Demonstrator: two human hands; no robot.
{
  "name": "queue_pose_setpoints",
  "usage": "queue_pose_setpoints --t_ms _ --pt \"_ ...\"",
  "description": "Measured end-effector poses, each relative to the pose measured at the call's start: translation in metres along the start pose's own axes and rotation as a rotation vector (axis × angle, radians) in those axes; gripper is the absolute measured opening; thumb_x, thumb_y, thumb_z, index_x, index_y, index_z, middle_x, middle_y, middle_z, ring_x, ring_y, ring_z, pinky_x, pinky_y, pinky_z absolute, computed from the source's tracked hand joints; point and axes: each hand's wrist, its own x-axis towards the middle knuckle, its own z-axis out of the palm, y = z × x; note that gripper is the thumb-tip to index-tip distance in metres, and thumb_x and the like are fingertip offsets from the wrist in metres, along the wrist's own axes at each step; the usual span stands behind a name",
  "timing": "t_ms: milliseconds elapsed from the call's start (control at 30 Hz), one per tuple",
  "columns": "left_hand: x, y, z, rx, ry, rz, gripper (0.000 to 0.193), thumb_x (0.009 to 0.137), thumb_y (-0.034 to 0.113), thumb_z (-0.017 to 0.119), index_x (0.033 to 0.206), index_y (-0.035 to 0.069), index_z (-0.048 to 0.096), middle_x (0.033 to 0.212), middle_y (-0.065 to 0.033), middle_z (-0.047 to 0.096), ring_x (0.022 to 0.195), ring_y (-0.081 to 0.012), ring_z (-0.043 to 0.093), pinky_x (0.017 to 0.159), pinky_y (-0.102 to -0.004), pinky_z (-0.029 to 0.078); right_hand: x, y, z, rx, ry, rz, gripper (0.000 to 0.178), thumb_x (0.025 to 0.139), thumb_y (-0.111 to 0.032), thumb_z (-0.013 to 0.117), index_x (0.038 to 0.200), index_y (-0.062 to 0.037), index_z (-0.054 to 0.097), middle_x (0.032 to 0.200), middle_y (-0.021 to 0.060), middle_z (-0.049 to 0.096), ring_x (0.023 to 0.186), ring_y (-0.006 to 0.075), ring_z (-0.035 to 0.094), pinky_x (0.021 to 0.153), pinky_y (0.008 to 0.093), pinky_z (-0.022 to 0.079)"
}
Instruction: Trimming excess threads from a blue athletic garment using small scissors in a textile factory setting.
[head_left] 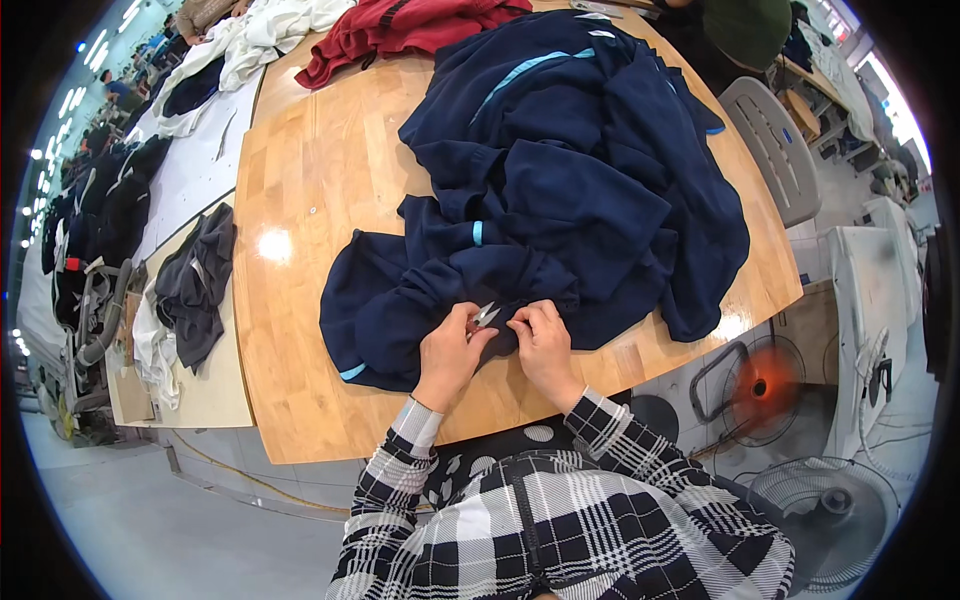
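Dark navy garments [580, 190] with light blue trim lie heaped across the wooden table. At the heap's near edge, my left hand [448, 352] is closed around small thread snips [486, 315], whose silver blades stick out past the thumb and finger. Just right of the blades, my right hand [545, 345] pinches a fold of the navy garment between thumb and fingers. Both hands rest low over the cloth, a short gap apart. The handles of the snips are mostly hidden in my left hand.
The wooden table [300, 340] has a rounded near edge. Red garments [400, 35] and white cloth [262, 50] lie at the far side. Grey cloth [195, 280] rests on a side table at left. At right stand a grey chair [768, 140] and an orange-centred fan [765, 388].
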Motion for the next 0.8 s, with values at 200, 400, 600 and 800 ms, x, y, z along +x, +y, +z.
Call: queue_pose_setpoints --t_ms 200,400,600,800 --pt "0.0 0.001 -0.002 -0.008 -0.039 -0.032 0.033 0.078 0.022 0.074 0.103 0.007 0.057 0.081 -0.0112 0.066 0.071 -0.0277 0.066 0.062 -0.0351 0.052 0.003 0.002 -0.013 0.086 -0.131 0.103 0.01 0.082 -0.005 0.065 0.083 0.0003 0.057 0.087 0.0122 0.055 0.076 0.0309 0.057 0.066 0.0364 0.046" --pt "-0.001 0.0 -0.002 -0.059 -0.007 -0.002 0.037 0.077 0.024 0.076 0.103 0.005 0.057 0.08 -0.0119 0.066 0.068 -0.0267 0.066 0.061 -0.0333 0.051 0.011 0.011 -0.026 0.136 -0.279 0.081 0.009 0.084 -0.001 0.064 0.085 0.0014 0.055 0.085 0.0093 0.053 0.07 0.0214 0.052 0.062 0.0293 0.042" --pt "-0.003 0.005 -0.008 -0.062 0.104 0.091 0.032 0.077 0.02 0.075 0.1 0.005 0.059 0.082 -0.0113 0.065 0.07 -0.0269 0.065 0.061 -0.0338 0.051 0.018 0.009 -0.032 0.142 -0.374 0.07 0.008 0.084 0.0 0.063 0.086 0.0017 0.055 0.085 0.0098 0.053 0.071 0.0217 0.053 0.065 0.029 0.044" --pt "-0.02 0.026 -0.01 0.376 0.052 0.4 0.018 0.075 0.013 0.067 0.088 0.008 0.056 0.071 -0.0051 0.055 0.063 -0.0211 0.058 0.057 -0.0319 0.045 0.02 0.014 -0.034 0.167 -0.407 0.006 0.008 0.084 0.002 0.062 0.088 0.0024 0.056 0.086 0.0107 0.054 0.074 0.0232 0.055 0.067 0.0298 0.046"
